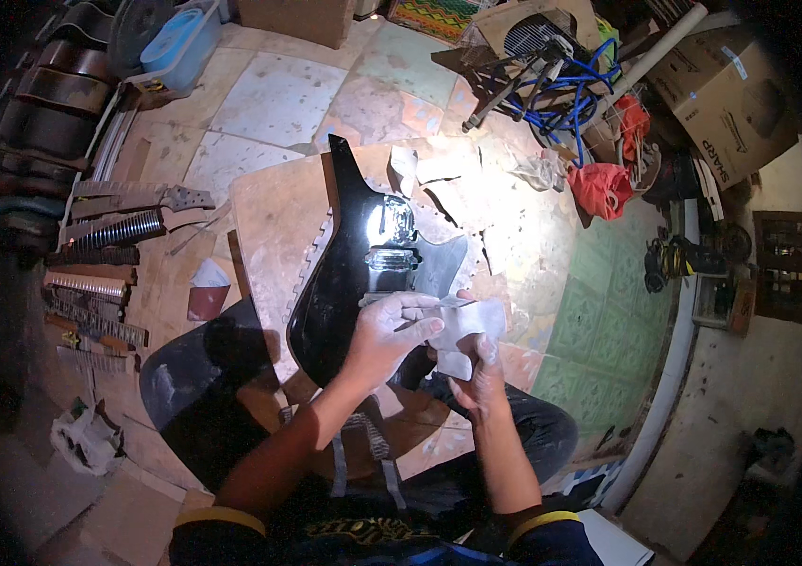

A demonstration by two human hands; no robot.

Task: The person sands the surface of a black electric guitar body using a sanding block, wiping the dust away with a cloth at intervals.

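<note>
The right hand [481,377] is clamped on a pale sheet [472,321], gripping its near part. The left hand [387,332] has its thumb and fingers at the left side of this same sheet; whether they pinch it, I cannot tell. The sheet is held over the near right part of a black guitar body [321,302], which lies over a brown board [269,203], with its pointed horn to the far side. At left, a red cup [207,303] is on the floor [269,94], and more to the left lies a row of long ribbed pieces [90,288]. At far right are a red cloth [601,189], a tangled blue cable [566,118] and a cardboard box [726,104].
</note>
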